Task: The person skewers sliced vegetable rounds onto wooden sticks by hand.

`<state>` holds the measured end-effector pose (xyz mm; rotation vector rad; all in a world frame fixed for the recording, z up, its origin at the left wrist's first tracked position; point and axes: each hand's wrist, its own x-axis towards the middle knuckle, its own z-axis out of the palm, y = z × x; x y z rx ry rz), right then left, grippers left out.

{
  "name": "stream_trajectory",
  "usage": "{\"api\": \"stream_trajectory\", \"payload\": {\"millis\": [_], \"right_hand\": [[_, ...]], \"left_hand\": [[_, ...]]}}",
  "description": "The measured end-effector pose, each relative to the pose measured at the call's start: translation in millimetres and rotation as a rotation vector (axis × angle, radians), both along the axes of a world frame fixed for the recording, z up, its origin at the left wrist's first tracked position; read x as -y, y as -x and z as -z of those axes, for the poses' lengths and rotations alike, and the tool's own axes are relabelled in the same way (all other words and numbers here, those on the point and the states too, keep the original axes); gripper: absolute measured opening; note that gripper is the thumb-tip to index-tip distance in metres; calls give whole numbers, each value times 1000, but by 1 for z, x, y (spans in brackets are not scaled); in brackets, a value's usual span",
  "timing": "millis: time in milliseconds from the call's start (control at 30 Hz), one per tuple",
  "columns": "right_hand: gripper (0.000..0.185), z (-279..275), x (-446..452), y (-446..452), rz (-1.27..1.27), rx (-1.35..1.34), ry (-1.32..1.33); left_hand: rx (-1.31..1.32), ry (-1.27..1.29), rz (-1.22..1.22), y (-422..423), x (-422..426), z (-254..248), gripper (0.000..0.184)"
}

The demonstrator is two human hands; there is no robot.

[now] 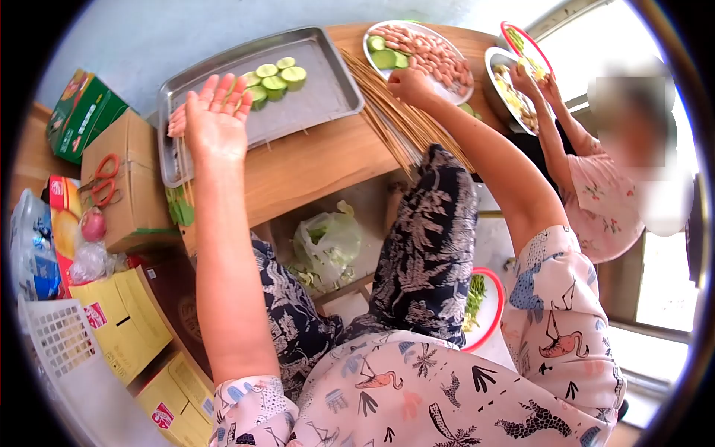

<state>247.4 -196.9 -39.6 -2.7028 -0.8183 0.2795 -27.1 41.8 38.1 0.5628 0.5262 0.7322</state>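
My left hand (217,119) is palm up with its fingers spread over the left part of a metal tray (305,97). Cucumber pieces (274,80) lie in the tray, just right of my fingertips; pink pieces show at its left edge beside my hand. My right hand (410,86) is closed at the near rim of a white plate (463,95); what its fingers hold, if anything, is too small to make out. Pink sausage pieces (432,56) and cucumber chunks (383,56) fill that plate. Wooden skewers (395,123) lie between tray and plate, below my right hand.
Another person (596,179) sits at the right, hands over a bowl (510,89). At the left are a cardboard box (130,179) with red scissors (106,179), a green box (83,115) and yellow boxes (126,328). A plastic bag (328,246) lies below the table (320,164).
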Motion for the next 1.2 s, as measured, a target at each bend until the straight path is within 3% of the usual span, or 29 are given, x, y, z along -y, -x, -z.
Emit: {"api": "stream_trajectory", "payload": {"millis": [200,367,433,633,900,1133,1200], "right_hand": [[16,35,71,19,117,37,159],[17,50,57,56,2,104,-34],[14,53,50,66,-91,147,-3],[14,62,41,67,-13,249,117],[23,55,26,57,91,92,329],[27,36,38,44,83,-43,235],[21,33,46,31,35,-295,136]], "left_hand": [[-29,-36,24,-2,5,-1,48],[-16,-37,62,-8,4,5,47],[-33,-43,49,-10,5,3,46],[-50,-60,60,-13,9,2,46],[-7,-40,90,-10,7,4,44],[11,-37,112,-9,4,6,45],[0,-46,115,-10,5,6,46]]}}
